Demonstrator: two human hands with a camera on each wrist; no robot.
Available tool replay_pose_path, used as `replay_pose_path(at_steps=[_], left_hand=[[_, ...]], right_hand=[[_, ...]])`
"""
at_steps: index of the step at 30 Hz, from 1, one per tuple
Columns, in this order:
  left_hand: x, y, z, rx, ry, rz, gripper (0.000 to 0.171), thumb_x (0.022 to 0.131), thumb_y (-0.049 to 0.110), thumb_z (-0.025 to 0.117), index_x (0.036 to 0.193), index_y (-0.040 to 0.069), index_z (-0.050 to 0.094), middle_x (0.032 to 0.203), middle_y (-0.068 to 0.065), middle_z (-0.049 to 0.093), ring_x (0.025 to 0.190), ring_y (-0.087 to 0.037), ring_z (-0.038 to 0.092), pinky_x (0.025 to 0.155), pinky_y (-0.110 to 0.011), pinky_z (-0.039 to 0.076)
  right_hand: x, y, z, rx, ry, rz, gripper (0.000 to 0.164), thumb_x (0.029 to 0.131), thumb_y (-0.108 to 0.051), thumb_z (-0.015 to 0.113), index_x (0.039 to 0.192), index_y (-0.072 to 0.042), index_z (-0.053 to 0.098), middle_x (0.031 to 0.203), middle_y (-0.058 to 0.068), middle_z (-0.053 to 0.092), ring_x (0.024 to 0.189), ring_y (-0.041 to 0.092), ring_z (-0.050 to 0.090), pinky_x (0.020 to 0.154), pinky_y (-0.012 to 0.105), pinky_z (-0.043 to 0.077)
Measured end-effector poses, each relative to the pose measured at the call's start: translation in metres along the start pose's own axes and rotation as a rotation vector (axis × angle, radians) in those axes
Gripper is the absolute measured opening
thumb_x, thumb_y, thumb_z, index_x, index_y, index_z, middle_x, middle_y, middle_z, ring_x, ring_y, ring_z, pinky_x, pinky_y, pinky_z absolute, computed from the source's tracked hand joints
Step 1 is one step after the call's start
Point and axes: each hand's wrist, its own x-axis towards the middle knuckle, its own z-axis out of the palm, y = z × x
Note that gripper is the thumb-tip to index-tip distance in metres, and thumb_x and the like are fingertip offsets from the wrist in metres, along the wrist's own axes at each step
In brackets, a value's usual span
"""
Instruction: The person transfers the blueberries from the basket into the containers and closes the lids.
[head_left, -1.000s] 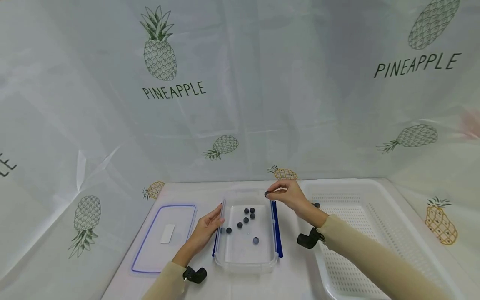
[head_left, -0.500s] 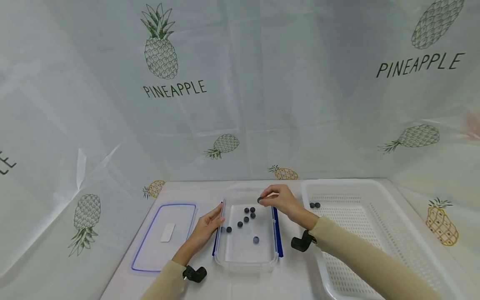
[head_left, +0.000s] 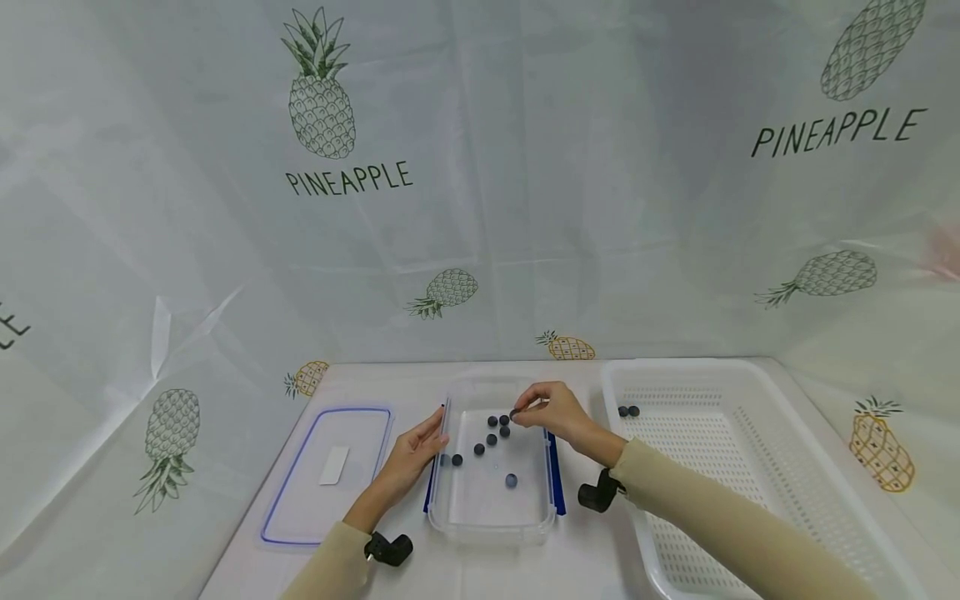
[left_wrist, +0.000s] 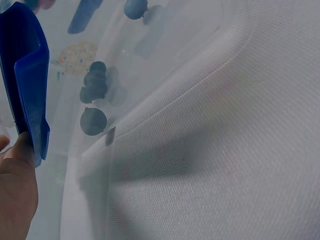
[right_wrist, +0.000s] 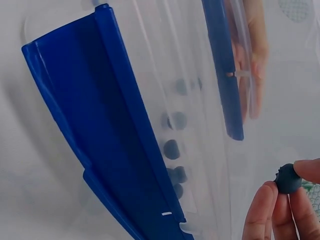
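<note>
My right hand (head_left: 553, 412) pinches a blueberry (right_wrist: 288, 179) between thumb and fingertips, its small crown showing in the right wrist view. It is over the far right part of a clear plastic container (head_left: 491, 532), low and close to a cluster of blueberries (head_left: 504, 421). Several more lie scattered across the container floor, with a paler blueberry (head_left: 511, 481) apart near the front. My left hand (head_left: 411, 452) holds the container's left wall at the rim, thumb beside a blue side clip (left_wrist: 32, 70). Another blue clip (right_wrist: 100, 100) hangs down outside the right wall.
To the right stands a large white perforated basket (head_left: 645, 533), with two blueberries (head_left: 628, 411) near its far left corner. A clear lid (head_left: 300, 508) with a blue edge and white label (head_left: 333, 465) lies left on the white table (head_left: 592, 550). Pineapple-print sheeting (head_left: 525, 208) hangs behind.
My right hand has moved left and down from above the container's far right rim to inside it, carrying the blueberry. The left hand and container have stayed in place.
</note>
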Motion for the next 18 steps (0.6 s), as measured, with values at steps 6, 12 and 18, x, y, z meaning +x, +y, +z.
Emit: replay_pose_path(at_steps=[6,12,18], left_hand=[[0.005,-0.014,-0.003,-0.017,0.040,0.014,0.060,0.093,0.015,0.054,0.145,0.004,0.024,0.150,-0.006,0.020,0.136,-0.020,0.023,0.100,-0.016,0.031],[0.007,-0.024,-0.005,0.009,0.069,0.035,0.058,0.092,0.019,0.056,0.143,0.010,0.030,0.149,-0.002,0.024,0.134,-0.016,0.026,0.101,-0.017,0.031],[0.007,-0.025,-0.005,0.035,0.083,0.036,0.058,0.092,0.021,0.057,0.143,0.011,0.032,0.148,0.001,0.027,0.133,-0.014,0.029,0.100,-0.017,0.031]], right_hand=[[-0.001,0.002,0.001,-0.030,0.029,0.011,0.021,0.075,-0.009,0.075,0.088,0.004,0.065,0.087,0.012,0.064,0.068,0.016,0.064,0.067,0.033,0.051],[-0.003,0.000,-0.004,-0.072,0.068,0.002,0.016,0.075,-0.010,0.075,0.086,-0.001,0.067,0.087,0.006,0.064,0.071,0.017,0.062,0.066,0.031,0.051],[-0.005,-0.003,-0.017,-0.025,0.074,-0.015,0.018,0.076,-0.010,0.074,0.090,0.000,0.067,0.093,0.008,0.064,0.079,0.019,0.064,0.075,0.036,0.052]])
